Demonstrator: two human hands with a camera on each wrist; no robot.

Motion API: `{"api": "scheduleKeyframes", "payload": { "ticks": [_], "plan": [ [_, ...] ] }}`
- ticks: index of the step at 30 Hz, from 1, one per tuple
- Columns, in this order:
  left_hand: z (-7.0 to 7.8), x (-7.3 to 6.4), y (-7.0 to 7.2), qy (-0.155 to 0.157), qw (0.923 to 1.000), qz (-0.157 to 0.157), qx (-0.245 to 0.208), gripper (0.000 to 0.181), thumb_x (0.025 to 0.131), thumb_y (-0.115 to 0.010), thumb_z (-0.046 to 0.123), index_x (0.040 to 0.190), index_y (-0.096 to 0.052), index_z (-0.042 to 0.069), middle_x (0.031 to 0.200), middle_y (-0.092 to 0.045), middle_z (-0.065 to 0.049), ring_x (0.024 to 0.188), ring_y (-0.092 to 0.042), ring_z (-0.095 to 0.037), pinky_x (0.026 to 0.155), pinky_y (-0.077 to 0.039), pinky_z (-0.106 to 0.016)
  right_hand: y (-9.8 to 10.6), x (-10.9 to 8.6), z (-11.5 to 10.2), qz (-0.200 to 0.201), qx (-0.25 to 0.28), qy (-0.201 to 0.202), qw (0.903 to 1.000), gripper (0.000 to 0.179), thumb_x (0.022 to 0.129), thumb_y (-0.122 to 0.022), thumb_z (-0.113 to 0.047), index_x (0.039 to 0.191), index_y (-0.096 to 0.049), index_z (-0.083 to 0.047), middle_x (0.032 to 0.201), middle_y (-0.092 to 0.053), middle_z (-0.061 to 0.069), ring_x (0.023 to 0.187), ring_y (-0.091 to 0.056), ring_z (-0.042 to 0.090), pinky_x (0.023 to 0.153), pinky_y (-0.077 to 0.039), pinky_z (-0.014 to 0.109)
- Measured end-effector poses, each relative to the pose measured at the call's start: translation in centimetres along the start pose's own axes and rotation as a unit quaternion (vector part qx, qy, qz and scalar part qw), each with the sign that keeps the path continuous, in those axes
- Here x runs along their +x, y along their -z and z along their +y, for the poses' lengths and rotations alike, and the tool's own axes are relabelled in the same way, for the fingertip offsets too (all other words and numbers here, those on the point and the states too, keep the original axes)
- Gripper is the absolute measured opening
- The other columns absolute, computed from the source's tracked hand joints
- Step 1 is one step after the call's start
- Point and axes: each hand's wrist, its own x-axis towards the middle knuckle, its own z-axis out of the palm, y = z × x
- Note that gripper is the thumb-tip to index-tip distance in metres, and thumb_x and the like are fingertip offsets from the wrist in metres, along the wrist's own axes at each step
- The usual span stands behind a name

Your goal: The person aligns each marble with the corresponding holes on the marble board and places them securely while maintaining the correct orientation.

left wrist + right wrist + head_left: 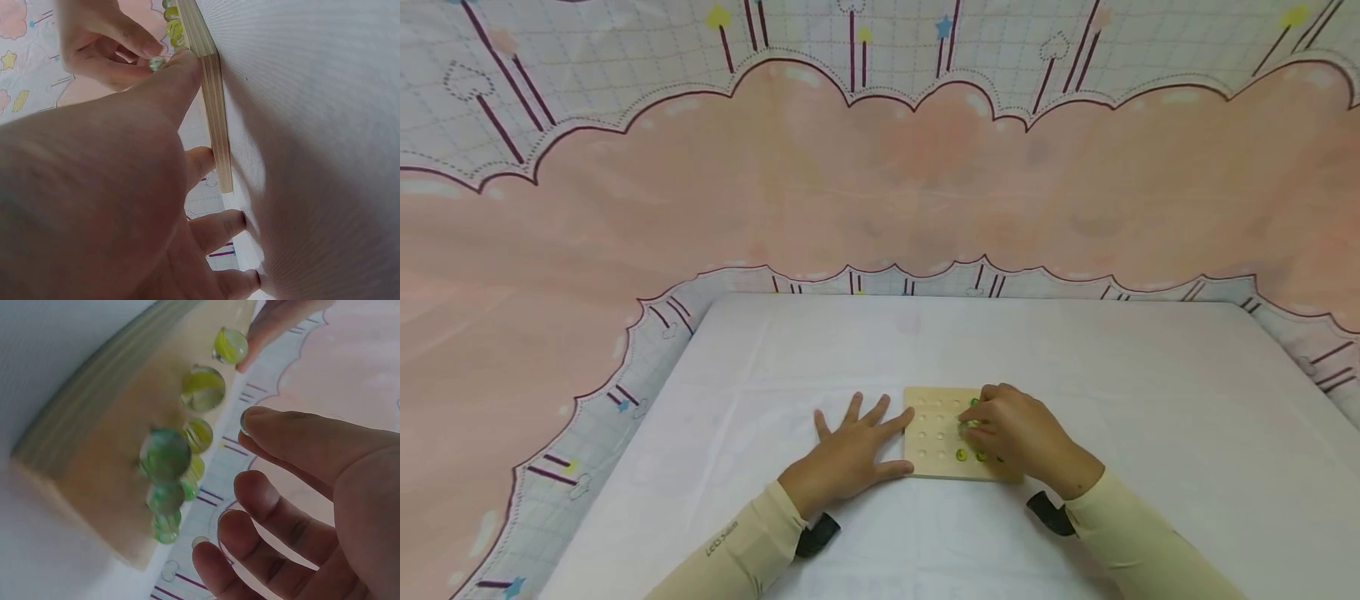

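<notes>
A flat wooden board [931, 467] with rows of shallow round hollows lies on the white table. Yellow and green glass marbles [204, 387] sit in hollows on its right part. My left hand [846, 465] lies beside the board, fingers spread, its thumb and index finger touching the left edge. Over the marbles, my right hand [1026, 429] pinches a clear, greenish marble [157, 63] between thumb and index finger. That marble is held just above the board, mostly covered by the thumb in the right wrist view. In the head view, my right hand hides part of the board's right side.
A white cloth [820, 342] covers the table around the board. Behind it hangs a pink and white patterned curtain [880, 183]. Black wrist devices [818, 535] sit beneath both cuffs.
</notes>
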Motion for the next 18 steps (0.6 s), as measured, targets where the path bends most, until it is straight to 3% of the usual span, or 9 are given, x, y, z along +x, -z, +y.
{"api": "scheduleKeyframes", "payload": {
  "ticks": [18],
  "plan": [
    [0.1, 0.2, -0.1, 0.005, 0.9999, -0.003, 0.013, 0.076, 0.088, -0.059, 0.067, 0.155, -0.032, 0.043, 0.167, -0.024, -0.004, 0.154, -0.009, -0.046, 0.102, -0.003, -0.087, -1.6, 0.1, 0.3, 0.018, -0.037, 0.037, 0.9985, 0.017, 0.081, -0.084, -0.020, 0.097, -0.082, -0.018, 0.072, -0.055, -0.009, 0.062, -0.038, 0.007, 0.064, -0.035, 0.028]
  ]
}}
